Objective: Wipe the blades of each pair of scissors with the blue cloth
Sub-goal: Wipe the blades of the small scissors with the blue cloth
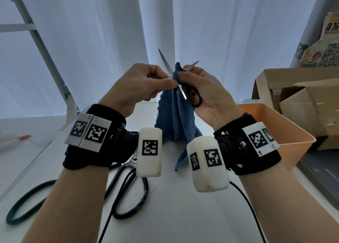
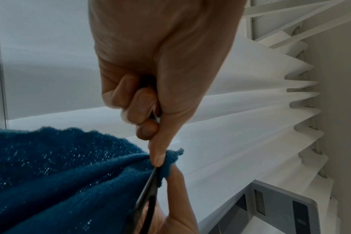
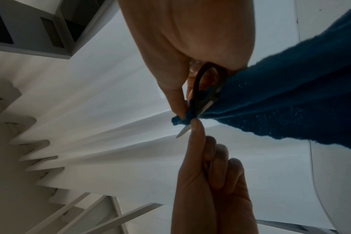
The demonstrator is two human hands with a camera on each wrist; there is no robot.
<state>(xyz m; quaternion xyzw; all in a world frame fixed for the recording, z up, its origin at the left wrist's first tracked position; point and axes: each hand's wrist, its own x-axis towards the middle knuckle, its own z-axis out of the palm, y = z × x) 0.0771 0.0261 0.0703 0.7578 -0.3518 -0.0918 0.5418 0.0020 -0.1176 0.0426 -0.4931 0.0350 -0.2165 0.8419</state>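
Note:
Small black-handled scissors (image 1: 183, 90) are held up over the table with their blades spread apart. My left hand (image 1: 165, 83) grips one handle inside its fist, the thumb pressing near the pivot. My right hand (image 1: 185, 72) pinches the blue cloth (image 1: 176, 118) around the right blade, whose tip sticks out past the fingers. The other handle loop (image 3: 208, 79) lies against my right palm. The cloth (image 3: 291, 98) hangs down to the white table (image 1: 183, 215). A second, larger pair of black scissors (image 1: 132, 187) lies on the table, partly hidden under my left wrist.
An orange bin (image 1: 286, 132) stands at the right, with cardboard boxes (image 1: 302, 99) behind it. A dark green loop (image 1: 27, 197) lies at the near left, and a red-tipped pen (image 1: 16, 140) farther left. White curtains and a metal frame (image 1: 45, 50) are behind the table.

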